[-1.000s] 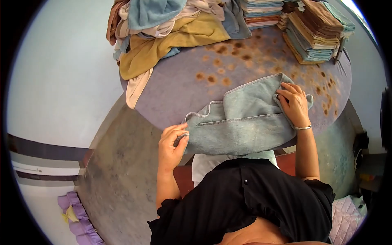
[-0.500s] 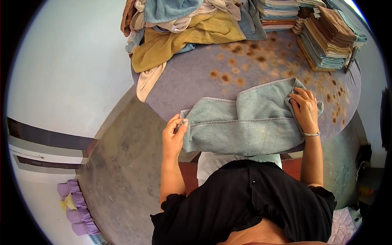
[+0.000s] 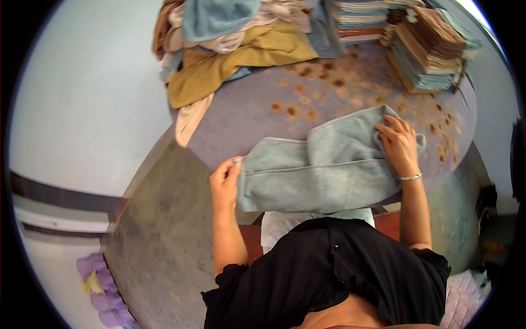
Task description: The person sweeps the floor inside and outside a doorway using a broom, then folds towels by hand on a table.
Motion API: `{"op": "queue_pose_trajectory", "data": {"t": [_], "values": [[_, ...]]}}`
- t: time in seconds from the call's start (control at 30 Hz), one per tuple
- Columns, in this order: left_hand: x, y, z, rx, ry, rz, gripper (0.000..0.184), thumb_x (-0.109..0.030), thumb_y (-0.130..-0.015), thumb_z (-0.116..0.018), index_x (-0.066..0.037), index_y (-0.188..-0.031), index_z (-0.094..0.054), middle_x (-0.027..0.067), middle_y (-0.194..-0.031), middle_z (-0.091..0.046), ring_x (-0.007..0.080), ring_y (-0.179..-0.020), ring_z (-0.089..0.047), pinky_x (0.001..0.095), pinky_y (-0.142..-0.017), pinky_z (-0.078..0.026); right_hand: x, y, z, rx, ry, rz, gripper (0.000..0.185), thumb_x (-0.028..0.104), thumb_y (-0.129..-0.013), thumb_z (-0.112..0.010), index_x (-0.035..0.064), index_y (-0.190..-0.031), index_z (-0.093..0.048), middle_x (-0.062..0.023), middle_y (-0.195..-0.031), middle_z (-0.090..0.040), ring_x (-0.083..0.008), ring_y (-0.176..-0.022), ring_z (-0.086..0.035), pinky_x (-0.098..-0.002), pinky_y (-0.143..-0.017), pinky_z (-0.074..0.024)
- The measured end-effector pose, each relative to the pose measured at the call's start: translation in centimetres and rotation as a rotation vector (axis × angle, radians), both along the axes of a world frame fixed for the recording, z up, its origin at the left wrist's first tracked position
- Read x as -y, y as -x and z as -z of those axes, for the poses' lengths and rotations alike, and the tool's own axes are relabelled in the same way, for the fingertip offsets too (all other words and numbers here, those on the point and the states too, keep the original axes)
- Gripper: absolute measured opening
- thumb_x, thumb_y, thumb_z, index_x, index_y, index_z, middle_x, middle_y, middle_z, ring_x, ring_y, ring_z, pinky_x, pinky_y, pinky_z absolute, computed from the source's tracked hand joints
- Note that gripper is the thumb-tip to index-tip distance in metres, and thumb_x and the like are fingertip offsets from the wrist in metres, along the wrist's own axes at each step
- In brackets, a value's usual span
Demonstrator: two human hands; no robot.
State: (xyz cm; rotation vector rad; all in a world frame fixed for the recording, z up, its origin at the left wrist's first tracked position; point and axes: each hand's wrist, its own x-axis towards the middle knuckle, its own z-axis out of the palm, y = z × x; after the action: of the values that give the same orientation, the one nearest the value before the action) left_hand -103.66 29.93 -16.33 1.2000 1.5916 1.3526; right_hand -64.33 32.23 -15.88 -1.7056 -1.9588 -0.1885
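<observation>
A grey-green cloth [image 3: 323,175] with stitched edges lies partly folded over the near edge of the table, its lower part above the lap. My left hand [image 3: 226,178] pinches the cloth's left upper corner between thumb and fingers. At the cloth's right end, my right hand [image 3: 399,143] has its fingers curled on a bunched edge, and a bracelet circles the wrist. A fold runs up the middle of the cloth, and a seam crosses it from side to side.
The round table [image 3: 241,120] has a grey cover with brown spots. A loose heap of cloths [image 3: 241,55] lies at its back left. Folded stacks [image 3: 427,49] stand at the back right. Purple ruffled fabric [image 3: 104,290] is at the lower left.
My left hand has moved left and slightly up with its corner, and the cloth's left part is flatter and more stretched out. My right hand remains at the right end.
</observation>
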Motion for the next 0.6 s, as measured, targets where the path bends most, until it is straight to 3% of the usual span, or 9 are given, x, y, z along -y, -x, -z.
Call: {"op": "queue_pose_trajectory", "data": {"t": [0.1, 0.2, 0.33, 0.47, 0.53, 0.6], "values": [[0.5, 0.4, 0.0, -0.162, 0.037, 0.0, 0.018, -0.011, -0.079, -0.06, 0.003, -0.09, -0.062, -0.0019, -0.075, -0.056, 0.0056, -0.067, -0.046, 0.0205, -0.06, -0.038, 0.3, 0.2, -0.4, -0.021, 0.042, 0.023, 0.019, 0.013, -0.075, -0.058, 0.0129, -0.092, -0.066, -0.0077, -0.111, -0.056, -0.0271, -0.104, -0.049, -0.0393, -0.086, -0.0378], [0.8, 0.2, -0.6, -0.264, 0.037, 0.035, 0.016, -0.011, -0.079, -0.06, 0.002, -0.088, -0.061, -0.0037, -0.071, -0.052, 0.0048, -0.063, -0.042, 0.0205, -0.056, -0.035, 0.2, -0.2, 0.3, -0.073, -0.034, -0.001, 0.014, 0.014, -0.072, -0.056, 0.0138, -0.082, -0.065, -0.0059, -0.1, -0.059, -0.0244, -0.095, -0.051, -0.0372, -0.075, -0.0383], [0.7, -0.3, -0.7, -0.209, 0.055, 0.031, 0.014, -0.01, -0.079, -0.06, 0.001, -0.085, -0.061, -0.0056, -0.069, -0.049, 0.0033, -0.06, -0.038, 0.0198, -0.054, -0.032, 0.3, -0.5, 0.5, -0.102, -0.034, 0.004, 0.013, 0.013, -0.073, -0.056, 0.0136, -0.083, -0.065, -0.0051, -0.099, -0.059, -0.0235, -0.094, -0.051, -0.0361, -0.074, -0.0378], [0.5, -0.6, -1.4, -0.289, 0.108, 0.097, 0.011, -0.009, -0.08, -0.057, 0.002, -0.083, -0.06, -0.0056, -0.068, -0.049, 0.003, -0.06, -0.037, 0.0192, -0.054, -0.031, 0.3, -0.4, 0.4, -0.073, -0.078, 0.007, 0.016, 0.015, -0.075, -0.056, 0.0136, -0.088, -0.066, -0.0048, -0.099, -0.059, -0.0233, -0.094, -0.051, -0.0358, -0.075, -0.0366], [0.4, -0.6, -1.3, -0.275, 0.106, 0.104, 0.011, -0.008, -0.08, -0.057, 0.002, -0.084, -0.06, -0.0048, -0.071, -0.05, 0.0032, -0.063, -0.04, 0.0185, -0.056, -0.032, 0.3, -0.4, 0.4, -0.064, 0.035, 0.027, 0.018, 0.017, -0.078, -0.056, 0.0149, -0.094, -0.065, -0.006, -0.109, -0.057, -0.0235, -0.1, -0.05, -0.0353, -0.079, -0.0371], [0.3, -0.3, -0.8, -0.264, 0.104, 0.11, 0.01, -0.008, -0.081, -0.056, 0.001, -0.084, -0.059, -0.0039, -0.074, -0.052, 0.0035, -0.065, -0.042, 0.0178, -0.059, -0.033, 0.0, -0.5, 0.7, -0.056, 0.016, 0.037, 0.018, 0.016, -0.078, -0.056, 0.0131, -0.093, -0.065, -0.0056, -0.104, -0.059, -0.0227, -0.098, -0.051, -0.0341, -0.079, -0.0373]]}}
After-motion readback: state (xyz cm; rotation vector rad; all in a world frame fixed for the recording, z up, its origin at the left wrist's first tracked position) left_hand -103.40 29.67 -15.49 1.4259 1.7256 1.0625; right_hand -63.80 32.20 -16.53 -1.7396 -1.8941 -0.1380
